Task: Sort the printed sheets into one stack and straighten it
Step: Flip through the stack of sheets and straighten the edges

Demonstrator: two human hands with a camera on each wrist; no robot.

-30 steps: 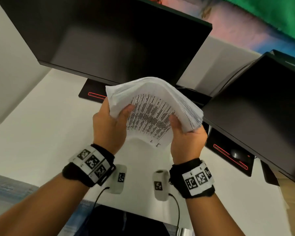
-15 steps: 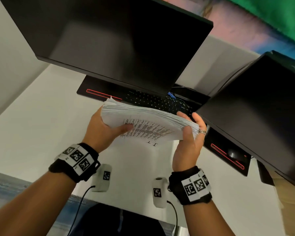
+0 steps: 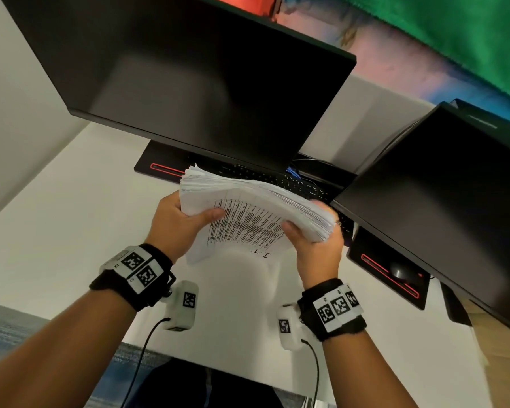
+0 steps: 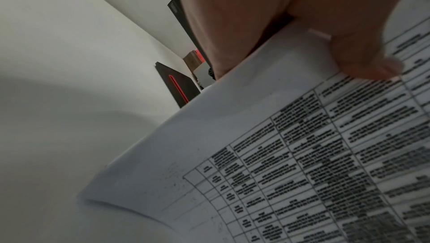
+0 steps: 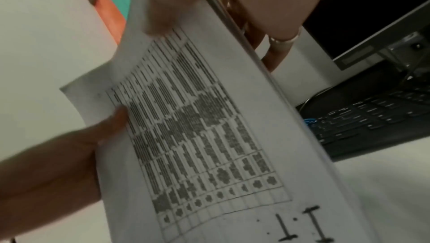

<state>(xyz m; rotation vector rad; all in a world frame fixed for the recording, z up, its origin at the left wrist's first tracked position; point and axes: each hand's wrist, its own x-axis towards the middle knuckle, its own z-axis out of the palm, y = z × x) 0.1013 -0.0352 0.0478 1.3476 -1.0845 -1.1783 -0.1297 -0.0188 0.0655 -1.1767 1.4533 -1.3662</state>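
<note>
Biggest things first: we've got two dark monitors, one straight ahead and one off to the right, both blank, standing on a white desk. Under the front monitor there's a black keyboard, and under the right one a dark mouse sitting on a black pad with a red line.

Then the one stack of printed sheets. We're holding it up in the air above the desk, in front of the keyboard, not touching the surface. Its long axis runs left to right between our hands, sloping down a bit toward the right side. The sheet facing us carries a printed table, and the lower edge sags toward us. The edges are fanned and uneven, so it isn't squared up. Can't count the sheets, way too many.

Our left hand is grasping the left end, thumb pressed flat on the printed face, fingers behind. Our right hand is clamped on the right end the same way, thumb in front and fingers curled around the back; the right wrist view shows a ring on one of them.

Two wrist bands with black and white marker squares, one per arm.
</note>
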